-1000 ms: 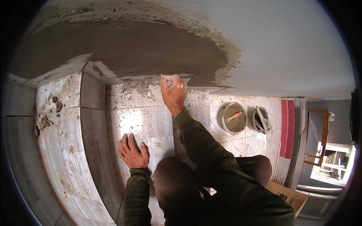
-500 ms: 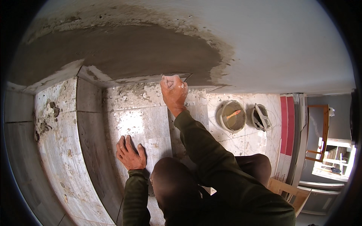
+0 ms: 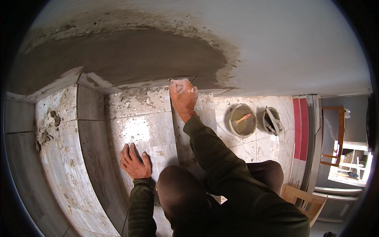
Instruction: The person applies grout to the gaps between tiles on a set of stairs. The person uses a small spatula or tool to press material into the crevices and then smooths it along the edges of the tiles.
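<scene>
My right hand (image 3: 184, 96), dusted with pale mortar, is closed in a fist at the foot of the wall. A thin, flat edge, apparently the blade of a trowel (image 3: 191, 78), shows beyond its knuckles against the wet grey plaster (image 3: 146, 53). Most of that tool is hidden by the hand. My left hand (image 3: 135, 162) rests on a wood-patterned tiled step (image 3: 158, 122), fingers apart and holding nothing. The plaster covers a broad band of the wall, smooth in the middle and rough along its upper and right borders.
A bucket (image 3: 241, 127) with a brush (image 3: 243, 118) across it stands to the right, beside a second bucket (image 3: 272, 119) holding tools. Mortar crumbs (image 3: 54, 117) lie on the left step. Stacked panels (image 3: 301, 130) and a wooden frame (image 3: 306, 199) are farther right.
My right hand has slid slightly rightward along the bottom of the plaster. My left hand stays on the step, while the whole view has shifted a little.
</scene>
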The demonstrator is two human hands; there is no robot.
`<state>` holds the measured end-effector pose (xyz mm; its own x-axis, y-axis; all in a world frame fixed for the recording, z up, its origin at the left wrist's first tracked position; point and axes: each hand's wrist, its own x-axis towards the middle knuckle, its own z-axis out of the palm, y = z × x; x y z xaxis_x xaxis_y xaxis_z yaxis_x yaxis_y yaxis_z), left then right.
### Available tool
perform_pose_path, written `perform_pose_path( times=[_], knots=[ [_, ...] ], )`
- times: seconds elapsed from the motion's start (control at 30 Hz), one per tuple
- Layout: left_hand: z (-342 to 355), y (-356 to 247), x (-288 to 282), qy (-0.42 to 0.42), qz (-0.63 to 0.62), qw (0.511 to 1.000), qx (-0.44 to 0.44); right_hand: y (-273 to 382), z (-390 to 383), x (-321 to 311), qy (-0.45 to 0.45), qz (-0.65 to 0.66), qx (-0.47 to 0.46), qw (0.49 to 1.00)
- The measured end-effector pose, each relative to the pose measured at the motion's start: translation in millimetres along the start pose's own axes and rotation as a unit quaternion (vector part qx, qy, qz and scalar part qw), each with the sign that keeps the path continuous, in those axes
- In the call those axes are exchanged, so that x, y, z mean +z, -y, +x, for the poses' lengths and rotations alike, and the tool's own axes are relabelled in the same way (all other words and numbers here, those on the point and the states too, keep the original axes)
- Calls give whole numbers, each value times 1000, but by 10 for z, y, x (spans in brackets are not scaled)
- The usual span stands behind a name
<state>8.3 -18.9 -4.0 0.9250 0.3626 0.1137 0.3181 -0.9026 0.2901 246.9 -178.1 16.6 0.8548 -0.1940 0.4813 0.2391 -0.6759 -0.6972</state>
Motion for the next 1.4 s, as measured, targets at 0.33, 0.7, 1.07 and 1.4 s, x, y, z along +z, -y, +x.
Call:
perform_pose_path(
  times=[0.33, 0.7, 1.07, 1.4],
  knots=[
    [1, -6, -1, 2, 2, 1000, 1, -75, 25, -75, -12, -12, -6, 1000],
    [-1, -17, 0, -1, 4, 1000, -1, -164, 75, -197, -5, -26, -5, 1000],
    [-4, -11, 5, 6, 6, 1000, 1, -278, 123, -249, -30, -26, -14, 999],
    [5, -34, -11, 2, 7, 1000, 5, -353, 147, -346, 5, -22, 27, 999]
  ],
)
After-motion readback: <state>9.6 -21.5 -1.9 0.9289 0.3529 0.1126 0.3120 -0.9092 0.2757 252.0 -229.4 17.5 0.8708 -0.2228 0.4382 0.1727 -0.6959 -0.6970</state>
